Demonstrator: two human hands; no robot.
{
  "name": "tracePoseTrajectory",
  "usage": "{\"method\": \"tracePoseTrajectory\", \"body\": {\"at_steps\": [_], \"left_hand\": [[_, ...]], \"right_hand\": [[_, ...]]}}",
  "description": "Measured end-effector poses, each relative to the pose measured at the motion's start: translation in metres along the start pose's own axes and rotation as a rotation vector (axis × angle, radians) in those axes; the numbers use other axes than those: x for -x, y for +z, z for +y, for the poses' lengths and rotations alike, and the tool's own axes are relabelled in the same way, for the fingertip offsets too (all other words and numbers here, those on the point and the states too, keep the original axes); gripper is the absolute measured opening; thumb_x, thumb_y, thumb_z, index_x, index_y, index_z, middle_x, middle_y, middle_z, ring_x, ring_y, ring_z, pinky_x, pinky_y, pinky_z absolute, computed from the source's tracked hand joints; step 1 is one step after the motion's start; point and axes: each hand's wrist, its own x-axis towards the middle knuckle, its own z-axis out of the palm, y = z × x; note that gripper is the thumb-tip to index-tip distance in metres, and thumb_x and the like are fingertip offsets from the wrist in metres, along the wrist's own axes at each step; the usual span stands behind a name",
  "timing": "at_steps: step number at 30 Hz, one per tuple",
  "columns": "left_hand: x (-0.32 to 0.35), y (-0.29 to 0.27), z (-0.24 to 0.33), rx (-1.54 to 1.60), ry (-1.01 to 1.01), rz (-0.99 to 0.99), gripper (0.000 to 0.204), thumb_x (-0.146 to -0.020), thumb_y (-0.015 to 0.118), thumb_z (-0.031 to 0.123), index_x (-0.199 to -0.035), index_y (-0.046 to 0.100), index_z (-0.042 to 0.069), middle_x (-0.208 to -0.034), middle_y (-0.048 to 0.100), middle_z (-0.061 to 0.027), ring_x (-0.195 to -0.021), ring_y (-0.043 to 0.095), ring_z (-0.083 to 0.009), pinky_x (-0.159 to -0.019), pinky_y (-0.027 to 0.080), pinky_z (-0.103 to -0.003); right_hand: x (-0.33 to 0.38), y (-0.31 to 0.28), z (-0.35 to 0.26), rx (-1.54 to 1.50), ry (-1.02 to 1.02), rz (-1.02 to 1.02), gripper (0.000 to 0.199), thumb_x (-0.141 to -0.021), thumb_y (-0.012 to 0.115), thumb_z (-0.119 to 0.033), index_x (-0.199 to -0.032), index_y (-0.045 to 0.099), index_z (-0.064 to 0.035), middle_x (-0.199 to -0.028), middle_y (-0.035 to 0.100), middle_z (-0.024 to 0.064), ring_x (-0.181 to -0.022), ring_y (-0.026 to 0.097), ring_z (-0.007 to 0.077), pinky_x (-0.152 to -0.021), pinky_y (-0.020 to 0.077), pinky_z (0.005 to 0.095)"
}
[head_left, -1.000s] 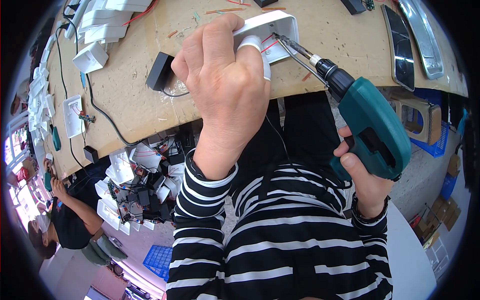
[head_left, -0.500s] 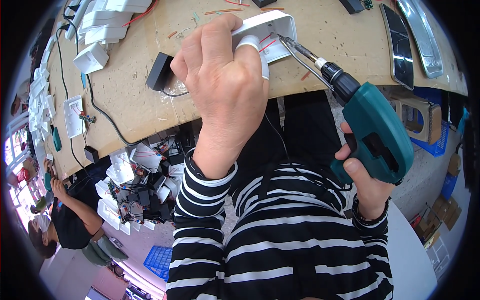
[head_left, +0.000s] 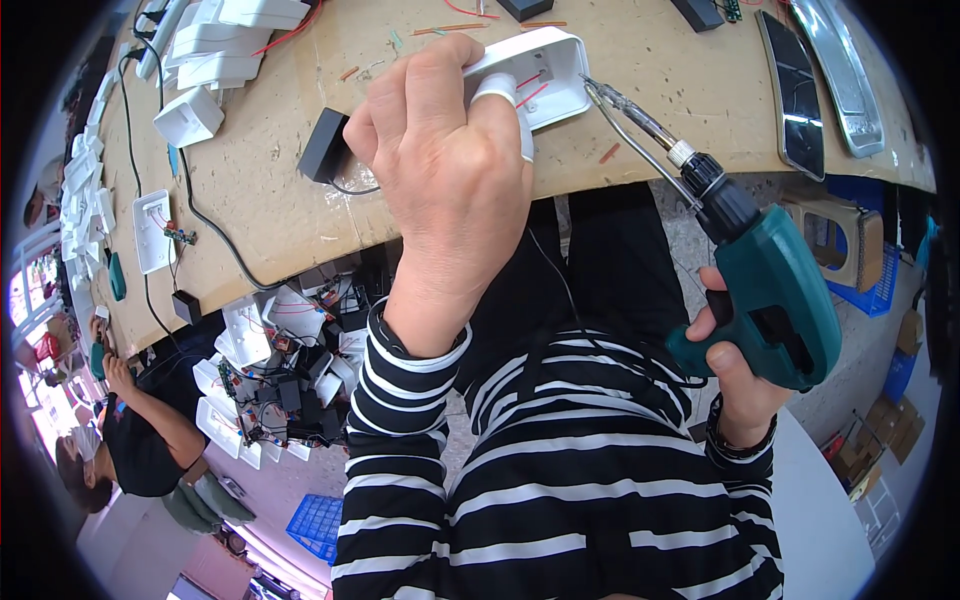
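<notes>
My left hand (head_left: pixel 440 165) is closed on a white plastic housing (head_left: pixel 562 62) at the table's front edge, its open side facing me. White coverings wrap some of its fingertips. Inside the housing, two short red wires (head_left: pixel 531 95) stick out by metal contacts. In my right hand (head_left: pixel 742 385) is a green soldering gun (head_left: pixel 775 290) with a thin feed tube along its barrel. Its tip is at the housing's right rim, away from the red wires. A black box-shaped adapter (head_left: pixel 324 146) with a thin cable lies left of my left hand.
White housings (head_left: pixel 225 40) are stacked at the back left. A housing with a small circuit board (head_left: pixel 153 232) lies further left. Below hangs a pile of wired units (head_left: pixel 280 370). A phone (head_left: pixel 792 95) and metal tray (head_left: pixel 845 80) lie right. A co-worker (head_left: pixel 140 440) sits left.
The soldering gun has drawn back to the right and slightly down, its tip leaving the housing's inside for the rim. My left hand and the housing have barely moved.
</notes>
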Motion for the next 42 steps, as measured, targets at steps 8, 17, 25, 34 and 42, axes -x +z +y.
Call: {"method": "tracePoseTrajectory", "body": {"at_steps": [8, 17, 25, 34, 42], "left_hand": [[-0.001, -0.011, -0.001, -0.004, 0.017, -0.052, 0.015, -0.063, 0.069, 0.012, -0.075, 0.065, 0.003, -0.101, 0.056, -0.0066, -0.09, 0.049, -0.0241, -0.081, 0.029, -0.035], [0.018, -0.016, -0.006, 0.124, 0.006, 0.053, 0.022, -0.063, 0.072, 0.013, -0.083, 0.067, 0.008, -0.101, 0.057, -0.0085, -0.092, 0.051, -0.0215, -0.081, 0.029, -0.032], [0.025, -0.001, -0.011, 0.226, 0.121, 0.206, 0.024, -0.057, 0.064, 0.007, -0.08, 0.066, 0.01, -0.084, 0.058, 0.0014, -0.075, 0.052, -0.0148, -0.072, 0.025, -0.032], [0.021, 0.002, -0.006, 0.192, 0.042, 0.234, 0.014, -0.061, 0.065, 0.009, -0.075, 0.064, 0.011, -0.079, 0.057, 0.0028, -0.075, 0.051, -0.0138, -0.072, 0.022, -0.033], [0.009, 0.001, 0.0, 0.066, -0.013, 0.21, 0.012, -0.062, 0.071, 0.011, -0.073, 0.065, 0.01, -0.091, 0.059, -0.0008, -0.08, 0.05, -0.016, -0.075, 0.024, -0.033]], "right_hand": [[0.0, -0.001, -0.001, -0.007, 0.007, 0.004, 0.065, -0.074, 0.068, -0.018, -0.125, 0.036, 0.0065, -0.106, 0.056, 0.0243, -0.072, 0.06, 0.0167, -0.065, 0.0502, 0.0272], [0.001, -0.001, 0.0, 0.007, -0.035, 0.036, 0.065, -0.075, 0.068, -0.019, -0.125, 0.036, 0.0065, -0.107, 0.056, 0.0233, -0.072, 0.06, 0.0166, -0.064, 0.05, 0.0261], [0.002, 0.0, -0.001, -0.003, -0.022, 0.024, 0.065, -0.074, 0.068, -0.018, -0.125, 0.035, 0.0064, -0.107, 0.056, 0.0239, -0.071, 0.06, 0.0164, -0.064, 0.05, 0.0263], [0.002, -0.001, 0.001, -0.012, -0.036, 0.012, 0.065, -0.074, 0.068, -0.017, -0.126, 0.035, 0.0063, -0.108, 0.055, 0.0237, -0.072, 0.06, 0.0164, -0.064, 0.0498, 0.0263], [0.0, 0.0, 0.0, -0.003, 0.01, -0.034, 0.062, -0.074, 0.067, -0.016, -0.124, 0.037, 0.0062, -0.108, 0.055, 0.0234, -0.073, 0.06, 0.0166, -0.064, 0.0498, 0.0267]]}}
